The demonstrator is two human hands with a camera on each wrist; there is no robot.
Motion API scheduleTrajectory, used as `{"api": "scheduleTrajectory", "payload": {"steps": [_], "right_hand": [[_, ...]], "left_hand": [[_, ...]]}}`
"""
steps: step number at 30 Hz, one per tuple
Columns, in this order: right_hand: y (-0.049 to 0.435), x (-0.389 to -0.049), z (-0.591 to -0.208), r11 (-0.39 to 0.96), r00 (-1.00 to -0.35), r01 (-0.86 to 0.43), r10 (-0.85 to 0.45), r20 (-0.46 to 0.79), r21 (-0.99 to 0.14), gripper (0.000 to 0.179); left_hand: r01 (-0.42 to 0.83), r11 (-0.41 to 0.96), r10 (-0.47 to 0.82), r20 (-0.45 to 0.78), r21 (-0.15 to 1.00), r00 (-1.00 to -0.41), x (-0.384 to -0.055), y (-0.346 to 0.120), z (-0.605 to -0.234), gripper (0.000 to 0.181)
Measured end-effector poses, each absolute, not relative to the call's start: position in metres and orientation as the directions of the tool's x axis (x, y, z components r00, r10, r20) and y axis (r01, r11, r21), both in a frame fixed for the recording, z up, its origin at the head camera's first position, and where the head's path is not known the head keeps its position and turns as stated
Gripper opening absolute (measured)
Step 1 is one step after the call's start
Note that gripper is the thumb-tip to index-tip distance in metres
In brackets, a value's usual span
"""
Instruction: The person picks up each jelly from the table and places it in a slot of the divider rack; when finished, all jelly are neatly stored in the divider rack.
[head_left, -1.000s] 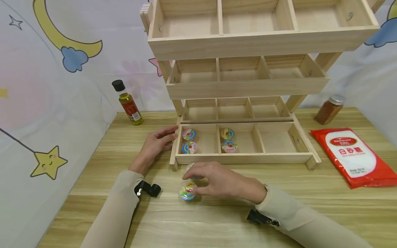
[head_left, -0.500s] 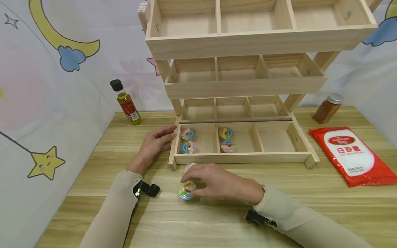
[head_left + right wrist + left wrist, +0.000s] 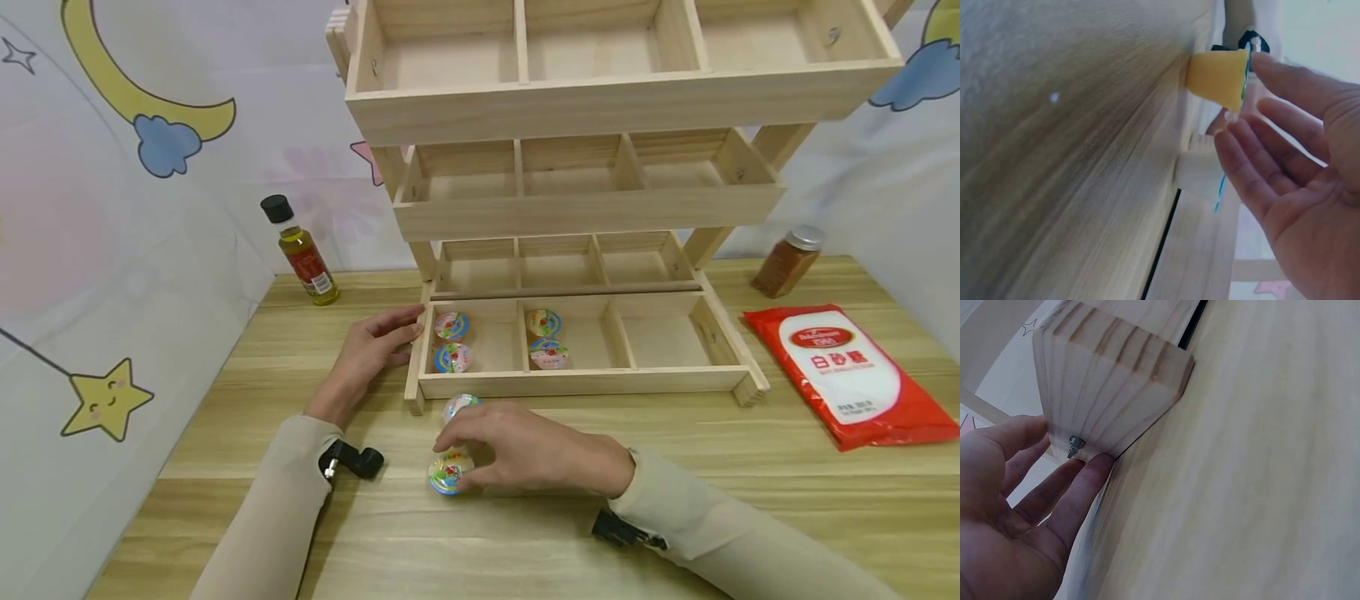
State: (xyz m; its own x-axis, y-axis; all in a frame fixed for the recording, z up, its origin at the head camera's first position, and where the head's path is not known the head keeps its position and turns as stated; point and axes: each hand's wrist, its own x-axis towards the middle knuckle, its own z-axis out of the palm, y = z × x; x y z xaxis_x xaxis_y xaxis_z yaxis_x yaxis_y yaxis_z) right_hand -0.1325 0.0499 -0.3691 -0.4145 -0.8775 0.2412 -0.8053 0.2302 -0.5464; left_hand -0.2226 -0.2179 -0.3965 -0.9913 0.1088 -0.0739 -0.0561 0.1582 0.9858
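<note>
Head view: pale wood-grain bench (image 3: 390, 542), and from here I see a sleeve (image 3: 258, 512) reaching in on each side.
Near cup (image 3: 444, 477): on the bench, left of middle, in front of the wooden rack (image 3: 585, 383); the right wrist view shows its yellow body standing on its base.
Right hand (image 3: 521, 446): thumb by the near cup's lid, fingers parted toward its far side, clasping nothing; whether the tips touch, I can't tell. The spread looks suited to spanning the rim.
Far cup (image 3: 461, 402): pale-bodied, just beyond, partly hidden by the fingers, near the rack's front board.
Sugar bag (image 3: 851, 383): flat on the right, face up, so 白砂糖 (white sugar) reads plainly; the script in its red oval is too blurred for me.
Left hand (image 3: 367, 350): unclenched, fingertips against the rack's left end, probably to steady it.
Bottom tray cups (image 3: 453, 358): two in the left compartment, two in the middle, each pair lined along the left wall, seemingly for neat rows; lid print too small.
Jar (image 3: 786, 265): far right, reddish-brown contents, no readable wording.
Bottle (image 3: 306, 260): far left, black cap, red label, lettering illegible.
Backdrop (image 3: 202, 242): cloth printed with moon and stars.
</note>
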Motion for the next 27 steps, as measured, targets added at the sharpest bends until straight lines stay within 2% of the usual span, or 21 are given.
{"api": "scheduleTrajectory", "payload": {"steps": [11, 27], "right_hand": [[0.0480, -0.1300, -0.3709, 0.206, -0.365, -0.809, -0.910, 0.196, -0.550, 0.041], [0.0472, -0.1261, -0.3724, 0.260, -0.398, -0.796, -0.905, 0.150, -0.546, 0.042]], "left_hand": [[-0.049, 0.164, 0.105, -0.067, 0.985, -0.992, -0.2222, -0.2181, -0.3983, 0.045], [-0.050, 0.149, 0.111, -0.067, 0.988, -0.992, -0.2229, -0.2177, -0.3972, 0.045]]}}
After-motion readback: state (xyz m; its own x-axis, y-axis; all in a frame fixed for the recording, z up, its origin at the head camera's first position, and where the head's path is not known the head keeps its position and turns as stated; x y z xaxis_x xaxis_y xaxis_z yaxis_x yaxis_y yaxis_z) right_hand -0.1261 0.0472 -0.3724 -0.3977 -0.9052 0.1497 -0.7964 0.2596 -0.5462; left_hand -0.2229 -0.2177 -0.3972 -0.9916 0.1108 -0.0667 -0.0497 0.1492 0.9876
